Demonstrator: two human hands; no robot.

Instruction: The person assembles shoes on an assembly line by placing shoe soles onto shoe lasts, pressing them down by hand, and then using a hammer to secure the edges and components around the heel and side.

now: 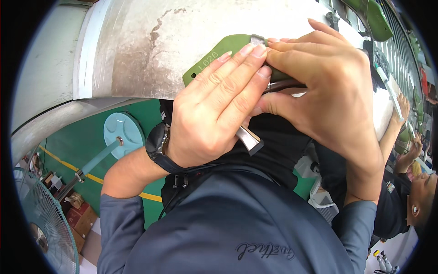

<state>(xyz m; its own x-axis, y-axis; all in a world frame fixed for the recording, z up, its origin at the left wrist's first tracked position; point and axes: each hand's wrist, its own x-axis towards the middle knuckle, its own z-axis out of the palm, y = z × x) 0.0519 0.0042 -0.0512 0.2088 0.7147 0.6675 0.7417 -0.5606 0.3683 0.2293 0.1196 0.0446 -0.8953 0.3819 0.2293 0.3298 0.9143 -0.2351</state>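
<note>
A flat olive-green piece [232,44] with a small hole at one corner lies at the bench edge beneath both hands. A bent metal clip [257,39] sits on its far edge. My left hand [205,114], wearing a dark watch, is laid over the piece with its fingers pressed together. From under that palm a shiny metal handle [250,139] with a black end sticks out toward me. My right hand [328,82] grips the piece's right side, thumb below and fingers above. A curved dark part with a metal edge [284,85] shows between the hands; most of the assembly is hidden.
The stained pale bench [132,55] stretches ahead. Another green piece [378,20] is at the far right, near a co-worker's hand [401,107]. On the left are a fan [48,223], a light-blue round base [121,130] and cardboard boxes [82,219].
</note>
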